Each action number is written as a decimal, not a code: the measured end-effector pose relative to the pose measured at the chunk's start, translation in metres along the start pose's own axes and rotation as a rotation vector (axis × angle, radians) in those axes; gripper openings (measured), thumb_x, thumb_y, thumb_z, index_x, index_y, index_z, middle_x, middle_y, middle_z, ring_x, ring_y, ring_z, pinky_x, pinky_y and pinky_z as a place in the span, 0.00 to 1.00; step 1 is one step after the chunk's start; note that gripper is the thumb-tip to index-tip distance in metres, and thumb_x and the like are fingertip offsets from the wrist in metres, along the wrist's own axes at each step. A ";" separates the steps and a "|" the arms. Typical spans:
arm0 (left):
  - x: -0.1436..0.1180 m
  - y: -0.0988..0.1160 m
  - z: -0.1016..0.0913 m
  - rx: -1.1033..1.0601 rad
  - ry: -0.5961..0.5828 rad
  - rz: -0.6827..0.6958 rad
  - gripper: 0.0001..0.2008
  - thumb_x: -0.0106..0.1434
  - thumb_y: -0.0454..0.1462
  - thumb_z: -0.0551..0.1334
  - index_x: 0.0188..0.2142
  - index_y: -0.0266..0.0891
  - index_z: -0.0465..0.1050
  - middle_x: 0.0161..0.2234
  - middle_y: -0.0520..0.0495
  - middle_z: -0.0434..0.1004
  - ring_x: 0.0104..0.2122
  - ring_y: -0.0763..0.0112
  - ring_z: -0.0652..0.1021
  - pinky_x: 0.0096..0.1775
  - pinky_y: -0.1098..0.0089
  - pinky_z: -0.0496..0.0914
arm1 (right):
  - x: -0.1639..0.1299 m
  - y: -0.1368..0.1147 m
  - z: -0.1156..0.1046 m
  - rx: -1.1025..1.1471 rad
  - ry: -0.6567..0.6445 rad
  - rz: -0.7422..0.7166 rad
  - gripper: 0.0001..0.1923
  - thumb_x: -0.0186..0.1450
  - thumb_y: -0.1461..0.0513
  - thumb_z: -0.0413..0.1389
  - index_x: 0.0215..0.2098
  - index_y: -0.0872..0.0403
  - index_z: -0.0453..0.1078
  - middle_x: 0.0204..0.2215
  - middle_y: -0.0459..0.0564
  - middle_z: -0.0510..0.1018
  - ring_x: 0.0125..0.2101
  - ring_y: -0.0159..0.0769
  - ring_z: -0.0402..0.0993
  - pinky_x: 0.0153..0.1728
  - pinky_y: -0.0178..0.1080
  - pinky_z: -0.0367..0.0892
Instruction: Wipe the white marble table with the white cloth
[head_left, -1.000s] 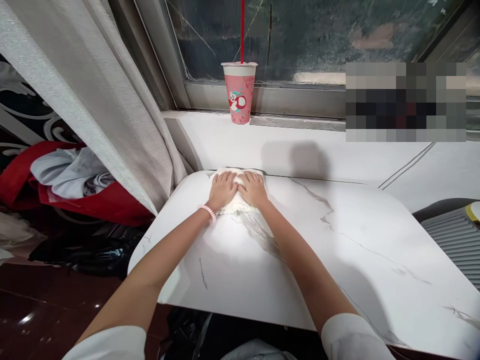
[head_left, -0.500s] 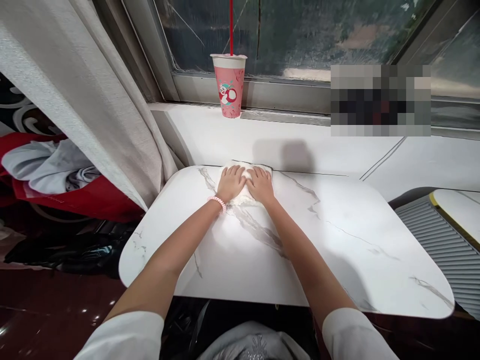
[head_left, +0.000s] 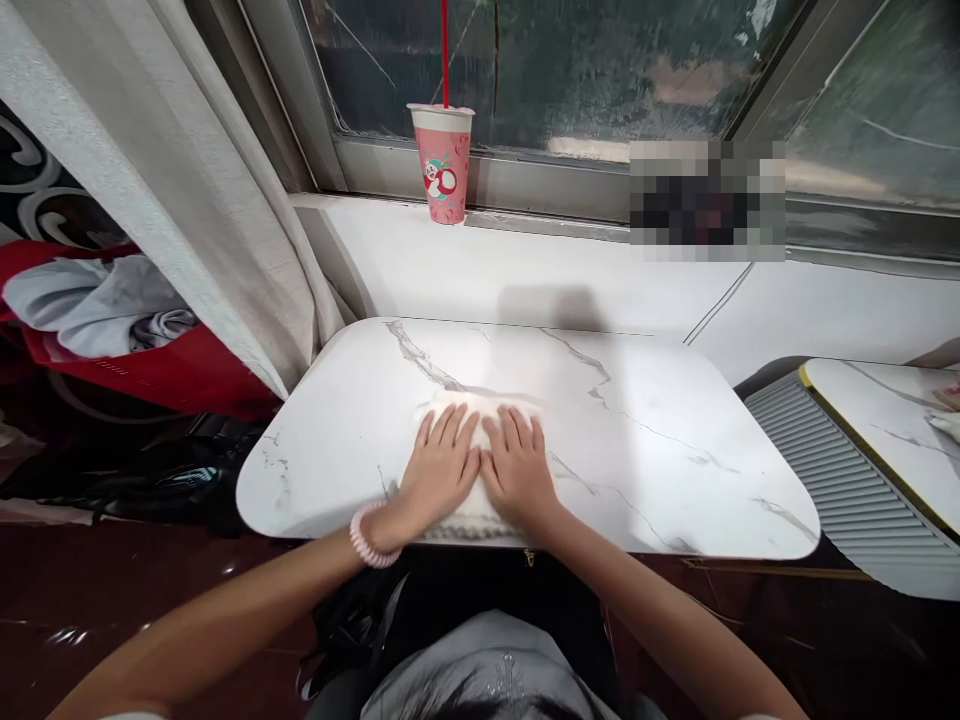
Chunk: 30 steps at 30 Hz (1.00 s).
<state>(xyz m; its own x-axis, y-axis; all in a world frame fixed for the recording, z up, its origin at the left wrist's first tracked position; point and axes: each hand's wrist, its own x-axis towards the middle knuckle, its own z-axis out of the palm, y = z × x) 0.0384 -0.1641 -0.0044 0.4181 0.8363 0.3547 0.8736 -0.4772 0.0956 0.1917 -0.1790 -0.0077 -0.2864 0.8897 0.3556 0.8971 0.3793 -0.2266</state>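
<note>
At the far left, a pale woven curtain (head_left: 172, 190) is seen hanging down past the left edge of the worktop (head_left: 645, 440), with a red bag (head_left: 150, 375) holding grey cloth behind it on the dark floor. The worktop is a white marble-patterned slab with grey veins and rounded corners.

Near the middle of the worktop's near edge, a white cloth (head_left: 480, 405) is laid flat. It is folded into a roughly rectangular pad, thick and soft-looking, with a slightly ruffled or stitched hem visible along its near side, which lies just at the worktop's near edge. Most of its surface is covered by the hands.

The left hand (head_left: 439, 470) is pressed palm-down on the left half of the cloth, fingers spread and extended, nothing gripped; a pink coiled band (head_left: 366, 540) is worn at that wrist. The right hand (head_left: 517, 470) is laid flat in the same manner on the right half, fingers open, just beside the left hand with the thumbs nearly touching.

Beyond the far edge, on the window sill, a pink lidded cup (head_left: 442, 165) with a red straw is stood upright. At the right, a grey ribbed panel (head_left: 832, 470) and a second marble-patterned worktop (head_left: 877, 410) are seen.
</note>
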 end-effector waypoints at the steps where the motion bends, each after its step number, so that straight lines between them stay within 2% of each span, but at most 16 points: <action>1: -0.012 0.005 -0.003 0.001 0.004 0.007 0.24 0.71 0.38 0.45 0.62 0.33 0.63 0.64 0.35 0.64 0.65 0.54 0.62 0.65 0.50 0.52 | -0.011 -0.004 -0.003 0.000 -0.004 -0.022 0.25 0.72 0.59 0.43 0.63 0.61 0.62 0.64 0.65 0.62 0.65 0.53 0.52 0.65 0.59 0.44; 4: -0.036 0.017 -0.008 -0.005 0.022 0.009 0.25 0.70 0.39 0.47 0.64 0.34 0.60 0.64 0.35 0.63 0.65 0.53 0.61 0.64 0.48 0.53 | -0.031 -0.009 -0.010 0.006 -0.020 -0.076 0.26 0.71 0.59 0.45 0.64 0.61 0.61 0.65 0.65 0.61 0.66 0.53 0.50 0.65 0.60 0.44; 7: -0.038 0.024 -0.009 -0.014 0.010 -0.005 0.26 0.70 0.39 0.47 0.65 0.34 0.59 0.64 0.34 0.63 0.65 0.51 0.61 0.64 0.45 0.54 | -0.035 -0.005 -0.016 0.010 -0.039 -0.092 0.26 0.71 0.59 0.45 0.65 0.59 0.61 0.65 0.63 0.61 0.66 0.52 0.51 0.65 0.60 0.45; 11: -0.017 0.036 -0.002 -0.037 -0.027 0.026 0.26 0.70 0.38 0.47 0.65 0.35 0.60 0.64 0.35 0.63 0.65 0.50 0.61 0.64 0.44 0.53 | -0.034 0.013 -0.022 -0.008 -0.036 -0.034 0.26 0.70 0.59 0.45 0.64 0.56 0.62 0.65 0.60 0.62 0.66 0.50 0.52 0.65 0.57 0.46; 17: 0.036 0.053 0.018 -0.070 -0.062 0.117 0.24 0.70 0.37 0.46 0.63 0.35 0.62 0.65 0.37 0.63 0.65 0.51 0.61 0.64 0.45 0.53 | -0.022 0.055 -0.022 -0.119 0.003 0.098 0.25 0.70 0.59 0.44 0.63 0.55 0.64 0.64 0.60 0.64 0.65 0.50 0.55 0.64 0.57 0.46; 21: 0.078 0.043 0.033 -0.112 -0.034 0.065 0.23 0.70 0.37 0.47 0.61 0.35 0.64 0.63 0.38 0.65 0.64 0.53 0.63 0.64 0.47 0.53 | 0.016 0.081 -0.014 -0.126 -0.010 0.116 0.24 0.70 0.61 0.43 0.62 0.55 0.64 0.63 0.59 0.65 0.64 0.49 0.56 0.63 0.56 0.47; 27: 0.155 0.007 0.054 -0.183 0.007 -0.032 0.20 0.69 0.38 0.50 0.58 0.41 0.67 0.61 0.42 0.69 0.62 0.58 0.66 0.64 0.52 0.54 | 0.100 0.115 0.005 -0.056 -0.003 0.141 0.21 0.70 0.61 0.44 0.59 0.54 0.65 0.62 0.58 0.66 0.63 0.46 0.56 0.63 0.54 0.46; 30: 0.186 -0.005 0.063 -0.175 0.034 -0.088 0.19 0.69 0.38 0.50 0.57 0.40 0.67 0.60 0.42 0.69 0.61 0.59 0.66 0.64 0.54 0.53 | 0.131 0.129 0.014 -0.028 0.010 0.130 0.21 0.70 0.62 0.43 0.59 0.55 0.64 0.62 0.58 0.66 0.63 0.44 0.56 0.63 0.53 0.46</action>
<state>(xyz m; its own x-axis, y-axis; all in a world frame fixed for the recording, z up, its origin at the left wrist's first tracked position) 0.1274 0.0108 0.0025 0.3308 0.8688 0.3685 0.8485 -0.4448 0.2868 0.2656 -0.0099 -0.0028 -0.1638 0.9281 0.3343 0.9356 0.2535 -0.2455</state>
